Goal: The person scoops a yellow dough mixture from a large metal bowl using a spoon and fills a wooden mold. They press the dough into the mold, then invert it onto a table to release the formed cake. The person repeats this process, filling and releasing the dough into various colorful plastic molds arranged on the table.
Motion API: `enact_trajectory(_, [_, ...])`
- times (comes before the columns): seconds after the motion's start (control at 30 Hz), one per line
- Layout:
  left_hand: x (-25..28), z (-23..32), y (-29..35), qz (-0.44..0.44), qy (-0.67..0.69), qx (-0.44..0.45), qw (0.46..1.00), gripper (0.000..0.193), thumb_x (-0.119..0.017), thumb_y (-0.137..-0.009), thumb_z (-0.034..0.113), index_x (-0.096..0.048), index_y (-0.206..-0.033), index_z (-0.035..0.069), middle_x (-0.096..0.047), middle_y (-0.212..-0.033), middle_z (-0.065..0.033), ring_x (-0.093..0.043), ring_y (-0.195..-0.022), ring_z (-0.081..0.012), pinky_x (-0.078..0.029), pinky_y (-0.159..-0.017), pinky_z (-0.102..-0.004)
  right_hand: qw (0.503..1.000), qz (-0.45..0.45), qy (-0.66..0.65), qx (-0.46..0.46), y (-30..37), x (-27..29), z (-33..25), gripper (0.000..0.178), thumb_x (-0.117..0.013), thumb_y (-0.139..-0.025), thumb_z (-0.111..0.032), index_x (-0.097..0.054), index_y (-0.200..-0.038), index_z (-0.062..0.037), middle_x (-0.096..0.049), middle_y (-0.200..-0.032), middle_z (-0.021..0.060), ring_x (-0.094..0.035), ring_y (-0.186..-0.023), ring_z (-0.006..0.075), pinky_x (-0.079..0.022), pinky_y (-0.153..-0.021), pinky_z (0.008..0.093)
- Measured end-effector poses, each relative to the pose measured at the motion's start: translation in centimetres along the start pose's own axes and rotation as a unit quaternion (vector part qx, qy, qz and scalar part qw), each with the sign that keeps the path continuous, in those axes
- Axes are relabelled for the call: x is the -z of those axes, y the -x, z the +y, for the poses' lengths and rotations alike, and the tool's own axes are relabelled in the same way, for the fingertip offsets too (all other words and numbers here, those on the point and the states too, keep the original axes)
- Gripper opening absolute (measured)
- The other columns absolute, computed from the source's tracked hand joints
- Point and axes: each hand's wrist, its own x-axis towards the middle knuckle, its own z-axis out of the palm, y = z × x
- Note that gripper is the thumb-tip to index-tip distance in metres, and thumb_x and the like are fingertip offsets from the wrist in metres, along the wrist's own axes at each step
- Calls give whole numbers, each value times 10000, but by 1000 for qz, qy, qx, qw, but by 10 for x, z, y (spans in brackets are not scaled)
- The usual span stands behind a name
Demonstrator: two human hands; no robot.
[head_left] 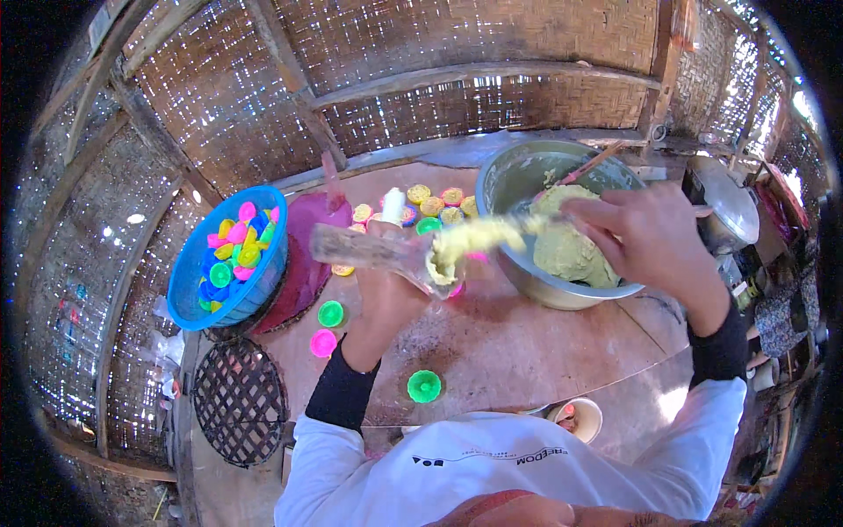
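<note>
My left hand (386,303) is closed around a wooden-handled tool (356,246); its handle points left and pale yellow-green dough sits in its hollow end (439,268). In my right hand (637,228) is a thin-handled utensil, its working end blurred and coated with dough (492,235), reaching across to that hollow end. Beneath my right hand, a mound of dough (571,255) lies in a large metal pot (562,300). Just beyond my left hand stands a white cylinder (392,204), amid small fluted moulds (430,206), several filled.
Loose moulds lie nearer me: green (330,314), pink (323,342), green (424,386). At left are a blue basket (180,294) of coloured moulds, a reddish-purple round board (299,241) and a dark lattice (237,400). A white bucket (590,422) stands below the table edge.
</note>
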Motion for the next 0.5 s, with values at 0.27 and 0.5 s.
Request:
enact_trajectory(0.27, [33,20,4,249,257,135,924,455,-776,-621,182,-462,-926,58,-436,-896,-79,-483,-761,-177,-410,-658,-316,995,79,-52,-12,-15,-12,-32,238,-585,-758,-224,-642,-985,-181,-627,-685,63,-599,-561,248,-453,-496,375])
enact_trajectory(0.5, [21,-41,32,154,81,168,970,464,-789,-582,207,-506,-914,47,-434,-869,-77,-468,-770,-204,-396,-656,-329,978,107,-181,6,6,-2,-14,193,-584,-785,-221,-665,-937,-135,-639,-724,105,-596,-591,287,-451,-545,382])
